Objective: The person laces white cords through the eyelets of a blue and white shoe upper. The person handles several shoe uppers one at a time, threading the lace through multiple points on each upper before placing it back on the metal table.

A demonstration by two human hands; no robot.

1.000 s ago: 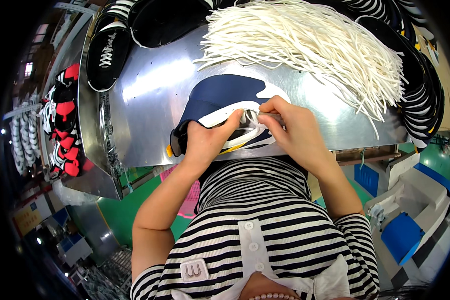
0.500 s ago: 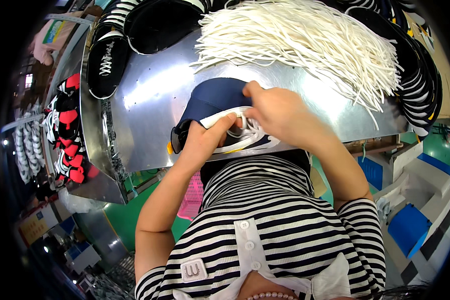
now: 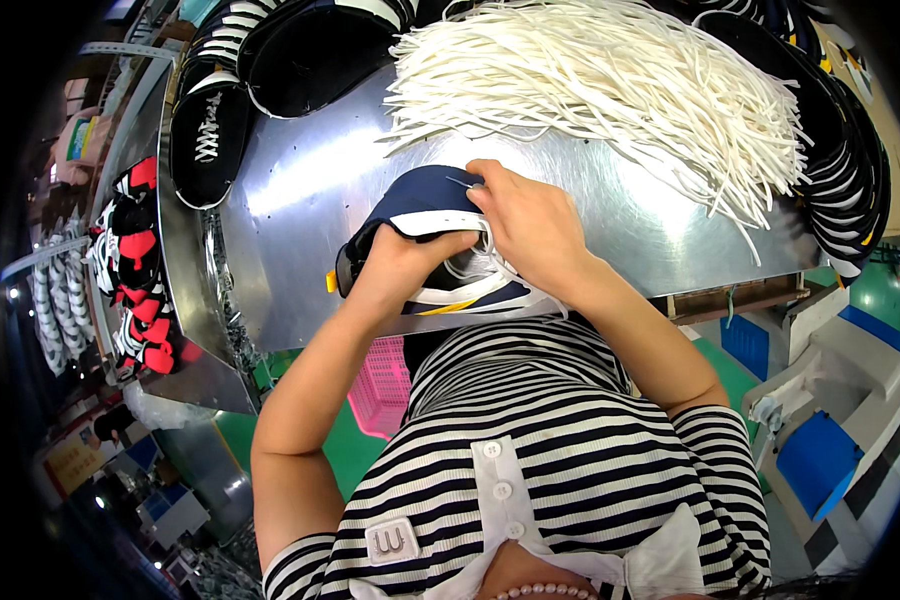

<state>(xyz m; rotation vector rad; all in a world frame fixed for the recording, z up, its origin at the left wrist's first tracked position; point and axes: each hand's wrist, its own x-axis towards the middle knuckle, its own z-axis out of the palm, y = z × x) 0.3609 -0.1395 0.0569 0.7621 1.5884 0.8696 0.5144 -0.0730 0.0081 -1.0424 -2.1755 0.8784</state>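
Observation:
A navy shoe upper [image 3: 415,187] with a white eyelet strip lies on its side on the metal table, close to my body. My left hand [image 3: 402,262] is closed round its near left part, the thumb lying across the opening. A white shoelace [image 3: 482,262] runs loosely through the opening and along the eyelets. My right hand [image 3: 530,222] pinches at the right end of the eyelet strip, with a thin pale lace tip showing beside the fingertips. The palm side of both hands is hidden.
A big heap of white laces [image 3: 590,95] covers the table's far side. Black shoe uppers [image 3: 210,140] stand at the far left, and a striped stack of uppers [image 3: 845,205] at the right. The metal table [image 3: 300,235] has a raised left edge. A pink basket [image 3: 382,385] sits below.
My right hand has shifted slightly left and turned more upright, its fingertips now at the eyelet strip. The shoe upper has tilted, showing more of its white strip.

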